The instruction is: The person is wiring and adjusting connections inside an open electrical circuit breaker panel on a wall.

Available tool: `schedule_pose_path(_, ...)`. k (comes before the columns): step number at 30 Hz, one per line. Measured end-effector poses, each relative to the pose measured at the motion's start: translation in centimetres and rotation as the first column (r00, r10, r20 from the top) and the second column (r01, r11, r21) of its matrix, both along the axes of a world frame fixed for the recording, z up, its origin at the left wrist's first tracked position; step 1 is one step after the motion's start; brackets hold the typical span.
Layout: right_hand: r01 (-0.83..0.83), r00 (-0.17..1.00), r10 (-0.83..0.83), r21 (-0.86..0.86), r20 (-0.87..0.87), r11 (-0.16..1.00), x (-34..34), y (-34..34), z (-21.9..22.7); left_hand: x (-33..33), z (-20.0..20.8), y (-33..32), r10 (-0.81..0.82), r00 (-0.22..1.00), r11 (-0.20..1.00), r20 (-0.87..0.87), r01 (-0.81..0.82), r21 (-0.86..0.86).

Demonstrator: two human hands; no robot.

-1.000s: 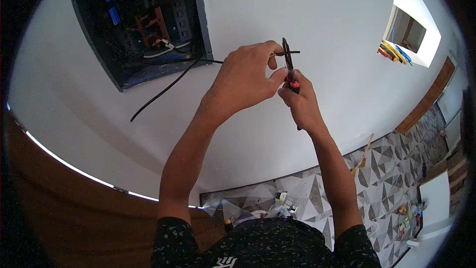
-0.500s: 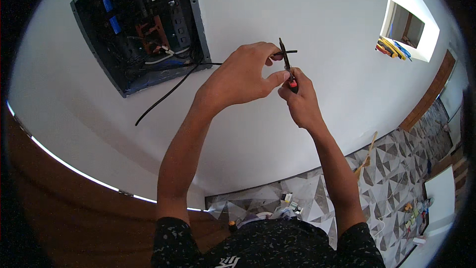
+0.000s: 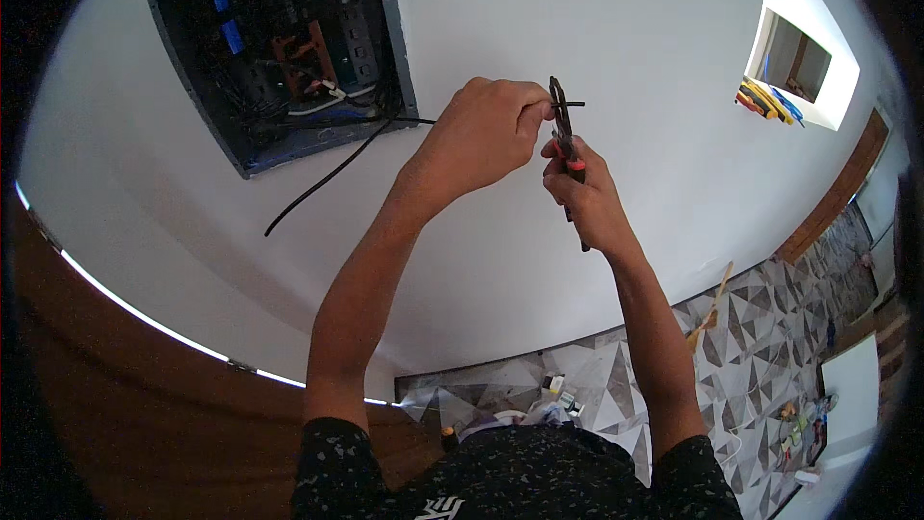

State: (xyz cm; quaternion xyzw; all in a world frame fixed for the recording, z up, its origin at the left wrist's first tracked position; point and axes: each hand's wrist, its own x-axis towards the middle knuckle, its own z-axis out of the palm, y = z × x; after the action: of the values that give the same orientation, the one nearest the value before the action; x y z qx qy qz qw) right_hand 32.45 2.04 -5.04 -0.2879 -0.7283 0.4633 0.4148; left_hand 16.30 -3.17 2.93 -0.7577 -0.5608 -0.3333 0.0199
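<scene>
My left hand [image 3: 486, 125] is closed in a pinch on a black wire [image 3: 416, 120], which runs to it from the electrical panel [image 3: 241, 146] set in the wall. The free end of this wire pokes out to the right, across the jaws of the slim black wire strippers [image 3: 563, 116]. Below the jaws, my right hand [image 3: 589, 191] grips the red-and-black handles, which show slightly parted. The exact contact between jaws and wire is too small to make out.
A second black wire [image 3: 327, 178] hangs out of the panel, its end loose. Several yellow, red and blue hand tools [image 3: 767, 101] lie on the ledge of a wall opening at right. Assorted items [image 3: 804, 433] rest on the patterned tile floor [image 3: 616, 376].
My left thumb has moved off the wire strippers and now presses against my fingers on the wire. The strippers' jaws look wider and more of their handles shows below my right hand.
</scene>
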Motion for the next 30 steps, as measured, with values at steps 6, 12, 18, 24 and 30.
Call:
schedule_pose_path(6, -0.012, 1.000, 0.012, 0.002, 0.026, 1.000, 0.1, -0.4, 0.5, 0.2, 0.1, -0.2, 0.010, 1.000, 1.000, -0.004, -0.010, 0.022)
schedule_pose_path(12, -0.029, 1.000, 0.029, -0.033, 0.004, 0.999, 0.0, -0.2, 0.3, 0.1, -0.3, 0.0, 0.005, 1.000, 0.999, 0.009, -0.006, 0.046)
schedule_pose_path(18, -0.090, 0.995, 0.087, -0.066, -0.058, 0.994, 0.0, 0.2, 0.1, 0.2, -0.5, 0.2, 0.016, 1.000, 0.996, -0.013, -0.014, 0.093)
schedule_pose_path(24, 0.002, 0.999, -0.004, -0.035, -0.037, 0.999, -0.4, -0.2, 0.2, 0.1, -0.7, 0.2, 0.017, 1.000, 0.995, -0.008, -0.016, 0.101)
schedule_pose_path(30, 0.113, 0.993, -0.115, 0.091, 0.013, 0.989, -0.5, -0.1, 0.0, 0.6, -1.2, -0.2, 0.071, 0.997, 0.995, -0.024, -0.069, 0.070)
